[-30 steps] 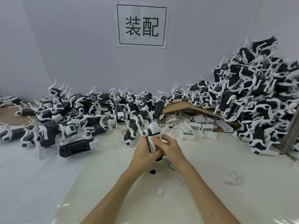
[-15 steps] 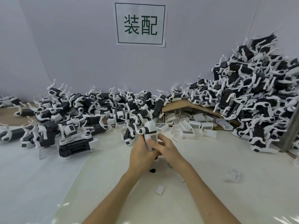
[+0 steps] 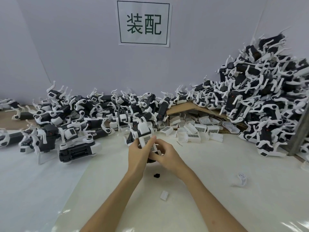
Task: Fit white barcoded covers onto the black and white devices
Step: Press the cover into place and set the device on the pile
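Here, above the white tabletop (image 3: 217, 164), the left hand (image 3: 138, 154) and right hand (image 3: 168, 155) both grip one black and white plastic device (image 3: 133, 136), pressing a white barcoded plastic cover (image 3: 147, 140) onto it. Many loose covers (image 3: 192, 136) and heaped devices (image 3: 259, 101) lie behind, so most work seemingly remains.

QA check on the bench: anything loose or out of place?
Yes: three stray bits lie loose on the mat: a small black piece, a white block nearer the camera, and a white curved part at right.
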{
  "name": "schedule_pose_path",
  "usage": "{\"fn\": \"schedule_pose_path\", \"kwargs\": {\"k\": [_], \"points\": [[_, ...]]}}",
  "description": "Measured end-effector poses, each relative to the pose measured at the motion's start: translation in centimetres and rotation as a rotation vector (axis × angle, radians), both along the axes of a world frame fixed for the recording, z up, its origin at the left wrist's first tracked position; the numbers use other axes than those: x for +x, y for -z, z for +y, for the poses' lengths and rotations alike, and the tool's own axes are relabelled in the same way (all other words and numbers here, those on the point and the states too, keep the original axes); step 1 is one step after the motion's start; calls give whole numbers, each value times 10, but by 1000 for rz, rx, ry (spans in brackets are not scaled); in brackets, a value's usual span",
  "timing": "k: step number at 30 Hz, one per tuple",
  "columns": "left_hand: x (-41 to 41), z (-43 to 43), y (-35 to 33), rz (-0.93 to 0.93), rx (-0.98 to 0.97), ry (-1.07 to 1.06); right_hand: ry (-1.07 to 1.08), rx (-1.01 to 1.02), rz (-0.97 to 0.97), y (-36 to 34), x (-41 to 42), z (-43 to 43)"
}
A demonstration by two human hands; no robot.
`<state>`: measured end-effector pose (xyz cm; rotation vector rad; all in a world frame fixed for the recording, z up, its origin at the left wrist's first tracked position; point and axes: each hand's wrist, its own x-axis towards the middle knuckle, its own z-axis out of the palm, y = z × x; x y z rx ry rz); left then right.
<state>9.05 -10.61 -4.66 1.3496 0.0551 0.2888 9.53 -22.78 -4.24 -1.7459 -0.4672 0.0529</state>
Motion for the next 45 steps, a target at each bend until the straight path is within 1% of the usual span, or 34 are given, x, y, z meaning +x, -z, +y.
{"fn": "schedule_pose_path", "kwargs": {"k": [2,4,9,13,17,20,26,28,31,33,34,36,38,39,41,43,45], "points": [[-2,-2,-1,0,7,0,73,-5,-42,3,1,3],[-3,-3,-2,4,-12,12,94,6,-63,5,2,4],[-4,0,-4,12,-40,28,112,-2,-99,5,2,6],[-7,-3,-6,1,-23,-2,118,-3,-111,5,2,6],[-9,-4,-9,25,-26,-48,105,2,-106,5,1,6],[-8,-3,-10,44,-28,-44,101,-5,-107,5,0,5],[-7,-3,-10,49,-83,-27,115,-35,-134,7,0,7],[-5,-2,-8,71,-128,-10,129,-27,-133,6,0,8],[-3,-4,-7,124,-178,63,146,9,-83,3,3,7],[-1,-6,-5,98,-128,76,154,53,-37,0,5,3],[0,-6,-3,80,-73,77,162,74,-5,-1,6,0],[1,-6,-1,50,102,63,185,91,53,-5,6,-6],[1,-4,1,9,280,-37,210,127,92,-8,6,-11],[0,-4,1,-3,321,-102,226,147,111,-11,6,-13],[-3,-5,-1,-23,292,-186,255,177,184,-15,5,-15],[-4,-4,-2,-41,241,-232,270,211,320,-18,6,-18],[-5,-2,-3,-64,206,-279,240,326,469,-24,7,-22]]}}
